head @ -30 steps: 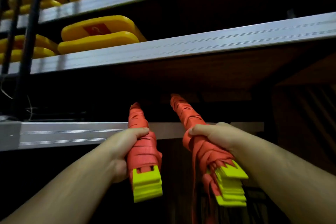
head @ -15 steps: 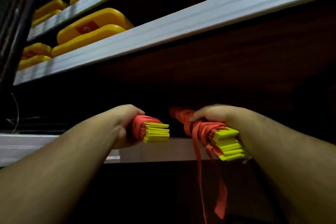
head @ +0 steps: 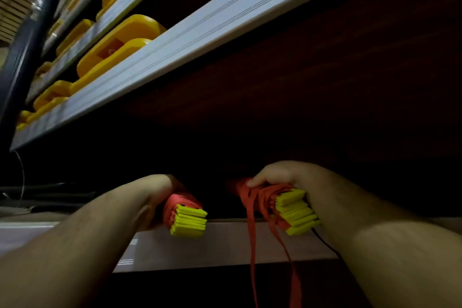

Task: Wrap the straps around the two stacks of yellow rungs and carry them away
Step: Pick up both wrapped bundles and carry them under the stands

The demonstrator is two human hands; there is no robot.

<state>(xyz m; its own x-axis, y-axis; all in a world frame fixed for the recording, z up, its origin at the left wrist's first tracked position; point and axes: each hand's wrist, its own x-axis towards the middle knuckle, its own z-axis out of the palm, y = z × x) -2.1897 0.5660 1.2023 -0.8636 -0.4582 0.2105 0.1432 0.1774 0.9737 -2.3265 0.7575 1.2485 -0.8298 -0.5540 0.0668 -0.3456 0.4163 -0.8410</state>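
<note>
Your left hand [head: 160,190] sits low and left of centre in the frame, clamped round the left stack of yellow rungs [head: 188,220]. Its fingers are hidden behind the bundle. A red strap [head: 180,201] is wound round that stack, and only the yellow ends show below it. Your right hand [head: 277,175], just right of centre, grips the right stack of yellow rungs [head: 296,211] from above, thumb laid on its red wrapping [head: 252,197]. Two loose strap tails [head: 252,257] hang from this bundle to the bottom edge of the frame.

Both stacks lie at the pale front edge of the lower shelf [head: 225,242], yellow ends towards you and far ends lost in the dark. Whether they rest on the shelf or hang just above it cannot be told. The grey rail of the upper shelf [head: 200,32] slants across the upper frame. Yellow moulded pieces [head: 117,45] are stacked on it at upper left, near a dark upright post [head: 22,52].
</note>
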